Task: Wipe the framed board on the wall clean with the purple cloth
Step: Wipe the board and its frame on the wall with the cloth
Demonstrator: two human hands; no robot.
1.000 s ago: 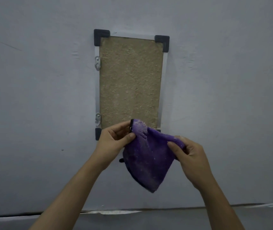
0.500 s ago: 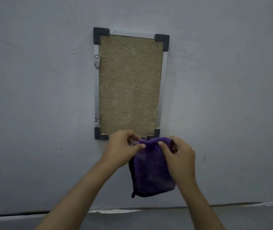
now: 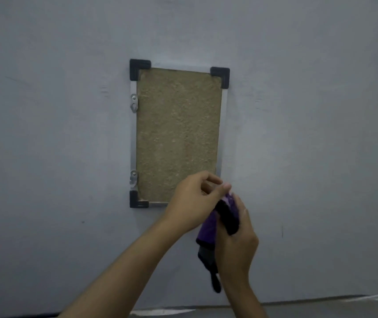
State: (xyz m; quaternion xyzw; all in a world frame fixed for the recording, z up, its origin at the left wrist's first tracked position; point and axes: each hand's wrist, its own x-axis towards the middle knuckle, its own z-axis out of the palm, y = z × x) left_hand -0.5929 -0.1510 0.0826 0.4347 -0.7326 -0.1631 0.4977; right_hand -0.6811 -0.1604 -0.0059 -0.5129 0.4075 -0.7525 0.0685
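A tan, rough framed board (image 3: 178,134) hangs upright on the grey wall, with a thin metal frame and black corner caps. Just below its lower right corner, the purple cloth (image 3: 208,228) is bunched into a narrow fold with a dark edge hanging down. My right hand (image 3: 238,239) grips the cloth from the right side. My left hand (image 3: 194,200) pinches the top of the cloth with thumb and fingers and covers the board's lower right corner.
The grey wall (image 3: 309,134) fills the view. Two small metal hanger clips (image 3: 134,104) sit on the frame's left rail. A pale strip along the wall's foot (image 3: 160,312) runs across the bottom.
The cloth has been folded from a wide hanging sheet into a narrow bunch. Both hands have shifted right and closer together, now at the board's lower right corner.
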